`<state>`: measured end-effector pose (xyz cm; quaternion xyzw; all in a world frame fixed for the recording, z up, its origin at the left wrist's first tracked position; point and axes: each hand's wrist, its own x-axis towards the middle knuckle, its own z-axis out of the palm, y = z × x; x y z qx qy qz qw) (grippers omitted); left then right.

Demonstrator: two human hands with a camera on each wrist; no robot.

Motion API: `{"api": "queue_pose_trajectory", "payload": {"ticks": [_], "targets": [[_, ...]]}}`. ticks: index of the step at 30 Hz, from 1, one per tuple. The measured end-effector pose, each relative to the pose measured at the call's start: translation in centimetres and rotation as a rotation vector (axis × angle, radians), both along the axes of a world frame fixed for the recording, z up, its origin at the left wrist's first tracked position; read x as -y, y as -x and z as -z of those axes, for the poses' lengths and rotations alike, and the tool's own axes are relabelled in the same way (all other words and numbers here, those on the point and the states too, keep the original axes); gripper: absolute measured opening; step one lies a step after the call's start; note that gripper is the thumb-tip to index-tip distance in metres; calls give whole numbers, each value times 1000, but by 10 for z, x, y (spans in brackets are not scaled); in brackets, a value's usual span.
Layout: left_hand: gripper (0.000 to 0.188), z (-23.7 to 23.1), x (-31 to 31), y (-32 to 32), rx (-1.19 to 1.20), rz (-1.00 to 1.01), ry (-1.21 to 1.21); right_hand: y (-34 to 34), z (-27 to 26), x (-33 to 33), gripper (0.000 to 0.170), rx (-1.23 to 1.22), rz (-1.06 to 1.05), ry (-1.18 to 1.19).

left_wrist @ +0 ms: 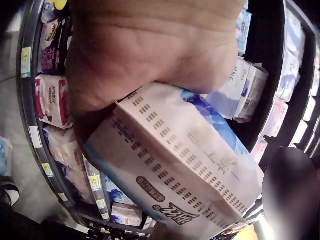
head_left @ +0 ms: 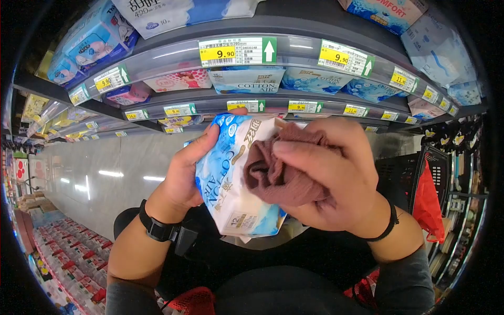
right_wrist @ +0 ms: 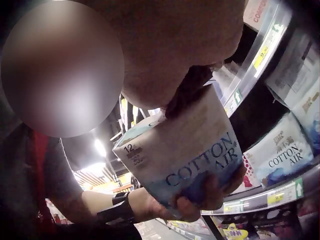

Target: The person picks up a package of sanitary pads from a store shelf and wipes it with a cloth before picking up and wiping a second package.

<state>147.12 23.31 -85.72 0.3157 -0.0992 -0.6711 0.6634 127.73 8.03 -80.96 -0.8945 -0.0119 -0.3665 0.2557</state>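
Note:
My left hand (head_left: 186,170) grips a white and blue pack of sanitary pads (head_left: 226,184) marked "Cotton Air", tilted in front of my body. In the right wrist view its fingers (right_wrist: 200,202) curl under the pack's printed face. Bunched in my right hand (head_left: 341,178) is a brown cloth (head_left: 286,168), held up against the pack's upper side. The left wrist view shows another side of the pack (left_wrist: 170,160), with rows of small gold marks, close under the palm.
Shelves of similar packs (head_left: 244,80) stand ahead, with price tags (head_left: 237,51) along their edges. A black basket (head_left: 433,168) with a red bag (head_left: 428,205) is at the right. Grey floor (head_left: 105,173) shows at the left, beside red and white packages (head_left: 71,257).

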Motion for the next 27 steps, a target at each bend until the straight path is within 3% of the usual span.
{"api": "queue_pose_trajectory", "payload": {"ticks": [15,18,19,27], "targets": [[60,5,4,-2,-21,-141,-37,0,13,-25,58,48,-185,-10],[61,-3,1,-7,-175,-184,-134,0,10,-26,58,19,-172,-15],[64,-2,1,-12,-82,-151,-73,0,10,-26,57,18,-160,-10],[70,-7,-13,-38,-192,-102,79,-2,11,-20,54,-20,-124,20]]}}
